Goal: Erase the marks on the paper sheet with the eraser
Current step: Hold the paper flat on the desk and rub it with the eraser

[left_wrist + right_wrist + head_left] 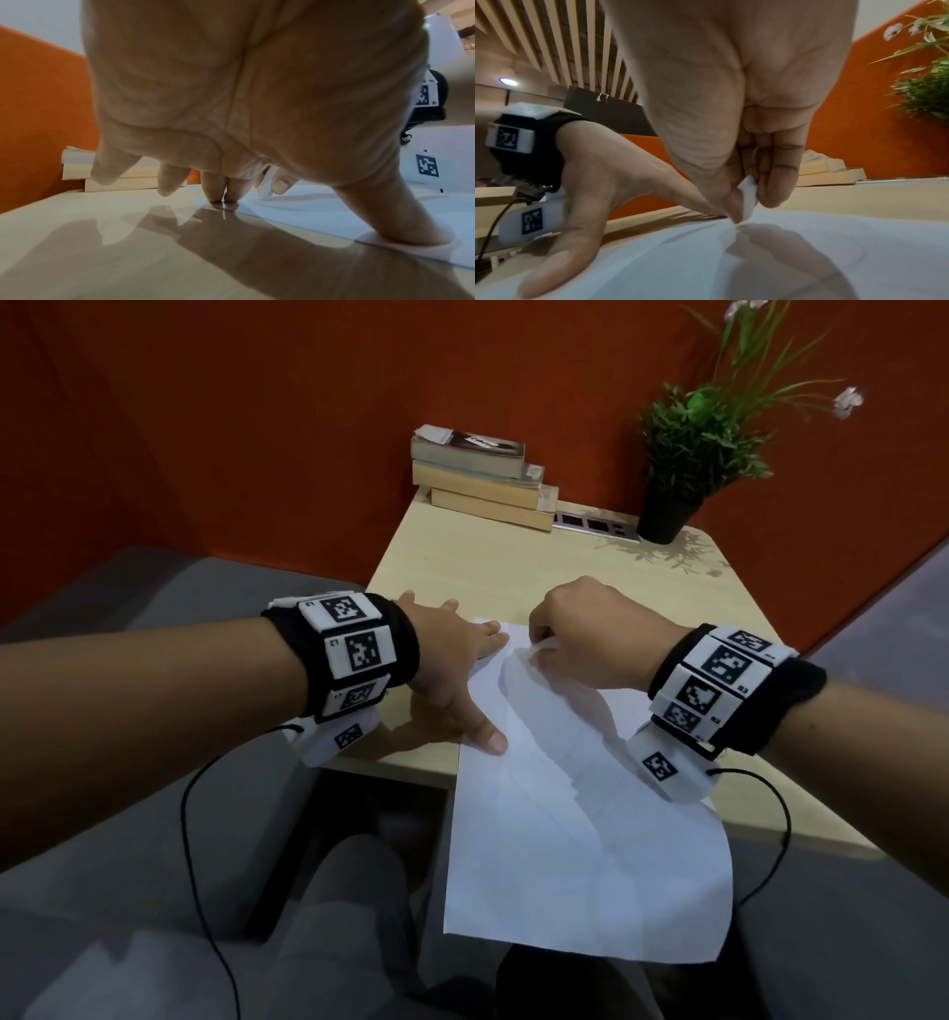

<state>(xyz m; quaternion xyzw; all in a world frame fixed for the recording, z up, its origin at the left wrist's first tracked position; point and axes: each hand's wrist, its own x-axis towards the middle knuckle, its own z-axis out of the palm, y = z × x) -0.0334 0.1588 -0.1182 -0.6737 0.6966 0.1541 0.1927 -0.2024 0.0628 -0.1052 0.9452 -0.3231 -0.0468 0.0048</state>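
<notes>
While left hand pins paper sheet, right hand pinches eraser.

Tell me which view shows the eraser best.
The right wrist view: the white eraser sits pinched in the right hand's fingertips, tip near the paper sheet. The left wrist view shows it small and distant; the head view shows only a sliver.

Small white eraser mostly buried betw. thumb + curled fingers of right hand; in head view only sliver shows. Pencil marks on white paper sheet too faint to read. Potted green plant cropped at 1 o'clock, top edge.
</notes>
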